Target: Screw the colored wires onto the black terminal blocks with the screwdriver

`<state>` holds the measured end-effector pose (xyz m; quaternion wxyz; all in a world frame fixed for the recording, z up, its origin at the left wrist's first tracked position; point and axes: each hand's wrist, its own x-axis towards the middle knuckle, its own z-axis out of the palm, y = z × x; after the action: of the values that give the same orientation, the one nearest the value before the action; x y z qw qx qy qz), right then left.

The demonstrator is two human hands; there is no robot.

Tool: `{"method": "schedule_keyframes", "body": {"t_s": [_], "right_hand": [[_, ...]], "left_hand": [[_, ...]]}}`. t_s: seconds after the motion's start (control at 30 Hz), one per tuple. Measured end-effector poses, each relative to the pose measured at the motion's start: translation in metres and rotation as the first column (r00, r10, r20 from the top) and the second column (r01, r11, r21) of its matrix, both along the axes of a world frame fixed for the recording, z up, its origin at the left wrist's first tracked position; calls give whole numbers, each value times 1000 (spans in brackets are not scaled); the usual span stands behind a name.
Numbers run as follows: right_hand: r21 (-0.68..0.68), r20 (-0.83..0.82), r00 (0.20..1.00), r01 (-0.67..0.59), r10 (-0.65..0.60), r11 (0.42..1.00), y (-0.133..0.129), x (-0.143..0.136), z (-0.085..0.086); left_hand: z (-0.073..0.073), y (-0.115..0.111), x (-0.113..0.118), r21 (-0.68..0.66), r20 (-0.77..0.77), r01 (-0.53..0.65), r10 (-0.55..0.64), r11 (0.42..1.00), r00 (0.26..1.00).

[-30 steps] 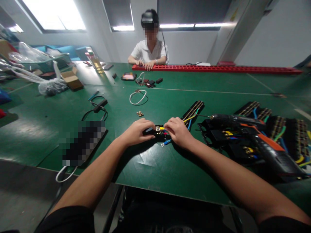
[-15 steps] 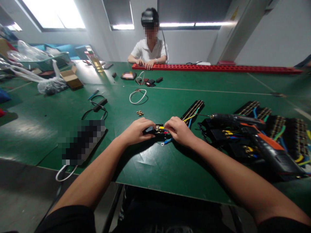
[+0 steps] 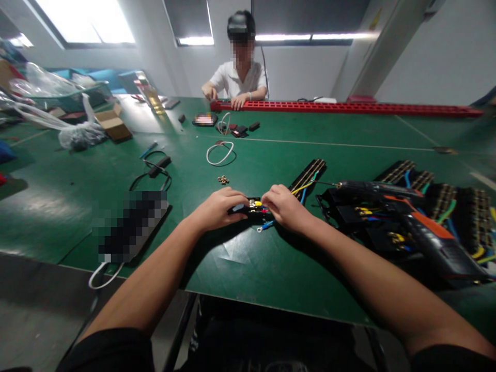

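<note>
My left hand (image 3: 222, 209) grips the left end of a small black terminal part (image 3: 253, 207) between thumb and fingers. On the right side of that part, my right hand (image 3: 282, 204) has its fingertips pinched at yellow and red wire ends; what exactly they pinch is hidden. A blue wire with a ring lug (image 3: 265, 227) sticks out below, between the hands. Behind my right hand, a long black strip with brass contacts (image 3: 308, 178) lies slanted, with yellow, green and blue wires beside it. A small pile of brass screws (image 3: 223, 180) lies just beyond my left hand.
Right: an orange-and-black electric screwdriver (image 3: 422, 222) lies over black parts and brass-lined strips (image 3: 444, 204). Left: a pixelated dark box (image 3: 134, 225) and black cable (image 3: 158, 168). Across the table a person (image 3: 240, 72) touches a long red rail (image 3: 329, 107); a white cable loop (image 3: 220, 154) lies mid-table.
Both my hands have barely moved. Across the table, one hand of the person has shifted left to the end of the red rail.
</note>
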<state>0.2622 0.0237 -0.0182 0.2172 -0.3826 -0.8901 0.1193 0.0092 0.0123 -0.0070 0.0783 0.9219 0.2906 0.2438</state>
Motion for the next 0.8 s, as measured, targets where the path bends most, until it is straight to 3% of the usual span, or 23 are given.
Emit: {"method": "schedule_keyframes", "body": {"t_s": [0.8], "right_hand": [[66,120,992,24,-32,998,-1,-3,5]], "left_hand": [[0,0,-1,50,-60,-2,5,999,998]]}}
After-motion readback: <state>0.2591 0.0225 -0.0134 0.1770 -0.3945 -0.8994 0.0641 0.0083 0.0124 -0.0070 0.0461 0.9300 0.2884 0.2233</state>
